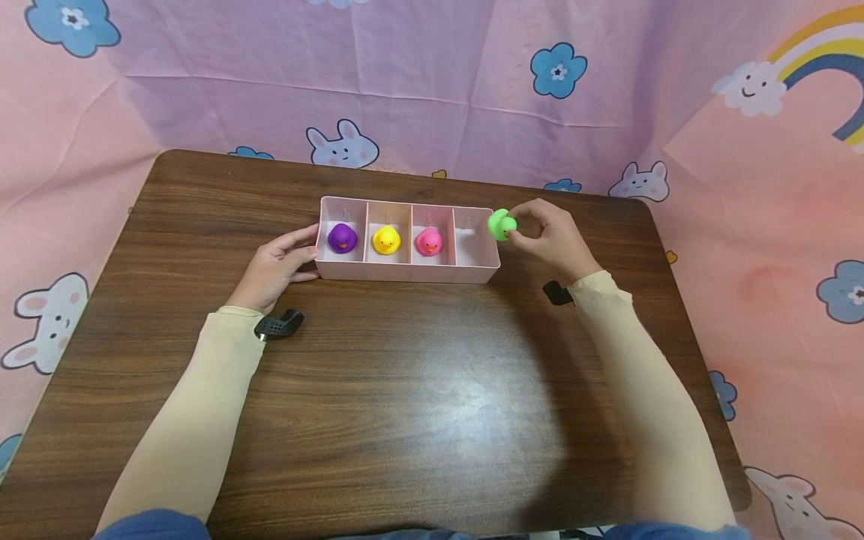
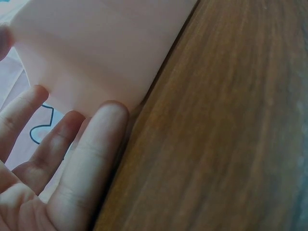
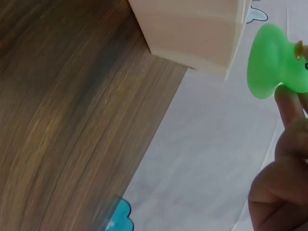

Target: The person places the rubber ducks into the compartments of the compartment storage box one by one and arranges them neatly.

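Observation:
A pink box divided into several compartments stands on the table. From the left, its compartments hold a purple rubber duck, a yellow one and a pink one, one each; the rightmost compartment has no duck. My left hand rests its extended fingertips against the box's left end, as the left wrist view also shows at the end wall. Between thumb and fingers, my right hand pinches a green rubber duck, tilted, beside the box's upper right corner.
The brown wooden table reaches back to a pink and purple printed cloth hanging behind and at the sides. Black wrist mounts sit at both sleeves.

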A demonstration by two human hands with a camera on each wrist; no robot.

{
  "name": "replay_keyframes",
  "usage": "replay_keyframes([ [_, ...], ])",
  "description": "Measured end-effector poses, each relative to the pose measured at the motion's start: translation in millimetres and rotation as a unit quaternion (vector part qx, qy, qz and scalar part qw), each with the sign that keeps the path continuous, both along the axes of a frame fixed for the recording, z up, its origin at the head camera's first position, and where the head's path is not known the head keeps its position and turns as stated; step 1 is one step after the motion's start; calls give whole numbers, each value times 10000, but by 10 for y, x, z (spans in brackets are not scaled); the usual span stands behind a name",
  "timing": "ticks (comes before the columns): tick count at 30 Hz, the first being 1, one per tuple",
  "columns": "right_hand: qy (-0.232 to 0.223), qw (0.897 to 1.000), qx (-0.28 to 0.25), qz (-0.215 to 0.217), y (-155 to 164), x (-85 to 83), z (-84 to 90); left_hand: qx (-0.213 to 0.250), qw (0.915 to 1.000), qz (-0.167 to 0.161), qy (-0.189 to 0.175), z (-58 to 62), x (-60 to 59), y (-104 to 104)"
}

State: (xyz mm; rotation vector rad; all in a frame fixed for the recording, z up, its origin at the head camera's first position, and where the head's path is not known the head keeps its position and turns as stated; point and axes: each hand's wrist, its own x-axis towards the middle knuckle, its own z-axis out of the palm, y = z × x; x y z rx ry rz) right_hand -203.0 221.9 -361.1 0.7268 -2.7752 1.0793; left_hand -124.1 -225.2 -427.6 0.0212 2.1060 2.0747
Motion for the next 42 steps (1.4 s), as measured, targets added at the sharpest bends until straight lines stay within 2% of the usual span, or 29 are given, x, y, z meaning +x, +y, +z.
replay_keyframes([
  [10, -320, 9989, 152, 296, -304, -113, -101, -26, 10000, 16, -42, 8, -6, -19],
  [15, -400, 9964, 659, 360, -398, -148, -155, 48, 10000, 24, -19, 18, -2, -28],
  [21, -209, 9857, 1629, 384, -453, -164, -227, 30, 10000, 32, -58, -21, -22, -43],
  [26, -190, 9780, 2050, 344, -496, -177, -249, 32, 10000, 56, -48, -141, -80, -78],
  [31, -426, 9693, 2404, 303, -550, -170, -216, 12, 10000, 84, -18, -203, -94, -82],
  [37, -568, 9601, 2726, 269, -590, -175, -183, 22, 10000, 88, 12, -194, -83, -75],
  [42, -558, 9520, 2989, 350, -624, -201, -157, 109, 9999, 89, -53, -106, -56, -67],
])
